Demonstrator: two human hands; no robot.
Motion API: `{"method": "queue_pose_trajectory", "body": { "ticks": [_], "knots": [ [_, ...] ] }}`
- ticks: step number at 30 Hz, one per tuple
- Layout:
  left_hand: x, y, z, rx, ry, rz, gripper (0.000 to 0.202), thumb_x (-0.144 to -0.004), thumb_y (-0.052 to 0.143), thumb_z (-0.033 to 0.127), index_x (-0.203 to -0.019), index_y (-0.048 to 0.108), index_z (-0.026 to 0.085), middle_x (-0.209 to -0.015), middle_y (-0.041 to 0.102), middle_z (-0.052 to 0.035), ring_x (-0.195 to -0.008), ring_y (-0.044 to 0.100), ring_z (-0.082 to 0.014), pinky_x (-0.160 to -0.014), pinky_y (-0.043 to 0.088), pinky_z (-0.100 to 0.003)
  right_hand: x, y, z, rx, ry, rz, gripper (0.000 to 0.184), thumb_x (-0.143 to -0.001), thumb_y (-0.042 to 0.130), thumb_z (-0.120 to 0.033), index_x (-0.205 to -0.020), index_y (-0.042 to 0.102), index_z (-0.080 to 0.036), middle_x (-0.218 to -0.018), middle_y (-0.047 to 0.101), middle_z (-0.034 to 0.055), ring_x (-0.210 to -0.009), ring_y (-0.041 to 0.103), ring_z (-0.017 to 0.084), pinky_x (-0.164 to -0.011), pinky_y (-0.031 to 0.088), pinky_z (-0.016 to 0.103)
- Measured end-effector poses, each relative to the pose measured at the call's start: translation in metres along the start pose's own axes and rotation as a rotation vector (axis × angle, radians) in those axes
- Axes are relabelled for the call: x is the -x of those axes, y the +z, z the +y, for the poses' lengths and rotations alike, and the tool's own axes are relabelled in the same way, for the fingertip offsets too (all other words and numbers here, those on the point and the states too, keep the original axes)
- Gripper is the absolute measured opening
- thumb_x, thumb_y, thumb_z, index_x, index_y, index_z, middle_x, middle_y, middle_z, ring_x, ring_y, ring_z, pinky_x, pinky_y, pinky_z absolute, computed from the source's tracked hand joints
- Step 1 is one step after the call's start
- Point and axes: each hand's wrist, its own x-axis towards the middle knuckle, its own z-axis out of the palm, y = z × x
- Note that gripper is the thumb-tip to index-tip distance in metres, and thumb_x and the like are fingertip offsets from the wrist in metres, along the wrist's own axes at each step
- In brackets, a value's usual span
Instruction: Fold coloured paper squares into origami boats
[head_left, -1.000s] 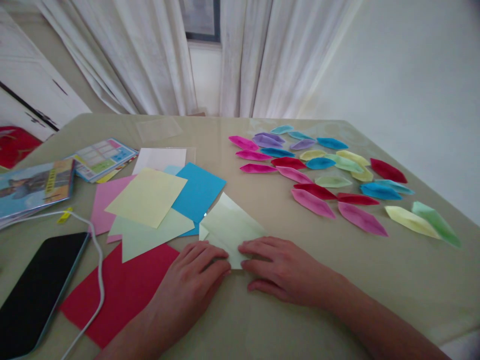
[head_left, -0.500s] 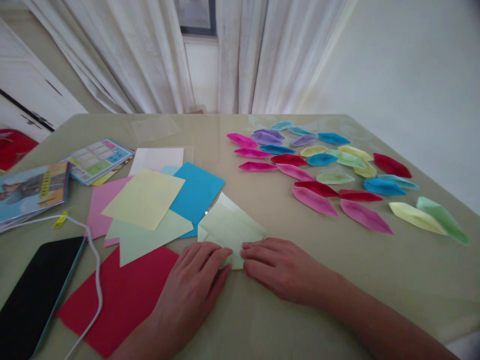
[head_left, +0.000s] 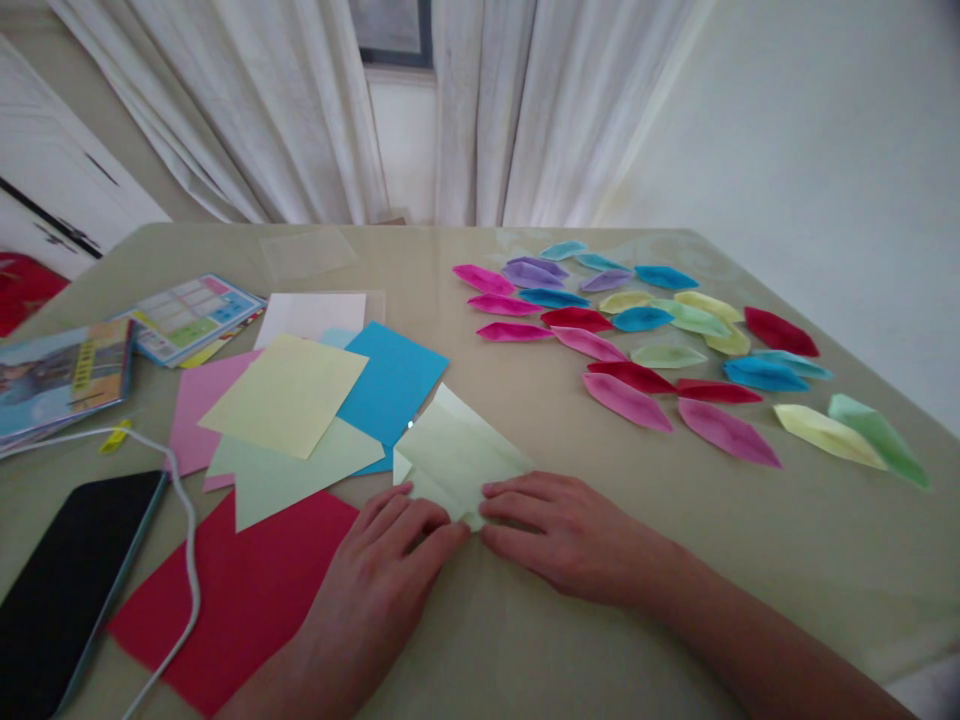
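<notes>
A light green sheet of paper [head_left: 461, 440], partly folded, lies on the table in front of me with one corner pointing away. My left hand [head_left: 397, 560] grips its near left edge, fingers curled and thumb tip at the near corner. From the other side, my right hand [head_left: 555, 525] holds the near right edge between its fingers and thumb. A small fold shows at the near corner between the two hands. Part of the paper's lower edges is hidden under my fingers. Just left of it lies a blue sheet [head_left: 401, 375], close to the paper's far left edge.
Yellow [head_left: 289, 395], pale green [head_left: 300, 475], pink [head_left: 199, 410] and red [head_left: 247, 590] sheets overlap at left. A phone [head_left: 71, 590], a white cable [head_left: 193, 570] and booklets [head_left: 71, 380] lie further left. Several folded paper boats [head_left: 626, 400] in many colours spread across the right side.
The near edge of the light green paper has been turned up into a small fold. My left thumb has moved up to the near corner, and my right hand has shifted slightly left.
</notes>
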Motion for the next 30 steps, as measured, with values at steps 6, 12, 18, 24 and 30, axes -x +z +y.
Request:
{"method": "queue_pose_trajectory", "body": {
  "ticks": [6,12,18,24,30],
  "knots": [
    [0.001,-0.002,-0.001,-0.002,0.031,-0.028,0.030,-0.110,0.047,0.014,-0.117,0.074,0.023,-0.098,0.071,-0.0035,-0.091,0.069,-0.0221,-0.106,0.052,-0.050,0.003,-0.003,0.002,-0.031,0.009,-0.056,0.028,-0.115,0.048,-0.022,-0.130,0.071,-0.018,-0.131,0.078,0.0076,-0.135,0.066,0.023,-0.111,0.055,0.037],
    [0.010,0.003,-0.004,0.127,-0.037,-0.044,0.031,-0.110,0.048,0.016,-0.122,0.073,0.028,-0.102,0.073,-0.0014,-0.098,0.068,-0.0195,-0.119,0.040,-0.045,0.004,-0.004,0.003,-0.102,0.037,-0.051,0.027,-0.113,0.052,-0.019,-0.131,0.071,-0.017,-0.130,0.079,0.0082,-0.135,0.067,0.020,-0.111,0.054,0.035],
    [0.011,0.003,-0.006,0.287,-0.102,-0.060,0.031,-0.109,0.052,0.015,-0.118,0.074,0.034,-0.111,0.078,0.0034,-0.105,0.068,-0.0170,-0.119,0.032,-0.038,0.004,-0.008,0.002,-0.121,-0.005,-0.058,0.024,-0.113,0.053,-0.021,-0.122,0.075,-0.020,-0.123,0.081,0.0067,-0.125,0.071,0.019,-0.108,0.053,0.034],
    [0.008,0.001,-0.005,0.281,-0.077,-0.082,0.035,-0.106,0.052,0.010,-0.116,0.075,0.034,-0.105,0.077,0.0039,-0.100,0.067,-0.0165,-0.118,0.031,-0.039,0.001,-0.011,0.001,-0.140,0.019,-0.128,0.021,-0.112,0.055,-0.021,-0.123,0.073,-0.018,-0.117,0.078,0.0082,-0.112,0.071,0.020,-0.101,0.054,0.034],
    [0.009,-0.004,-0.002,0.278,-0.068,-0.115,0.033,-0.106,0.051,0.010,-0.115,0.075,0.031,-0.106,0.076,0.0012,-0.100,0.066,-0.0175,-0.116,0.031,-0.041,-0.003,-0.014,0.001,-0.228,0.044,-0.134,0.020,-0.112,0.053,-0.020,-0.117,0.072,-0.016,-0.113,0.079,0.0080,-0.113,0.069,0.022,-0.103,0.051,0.035]
  ]
}}
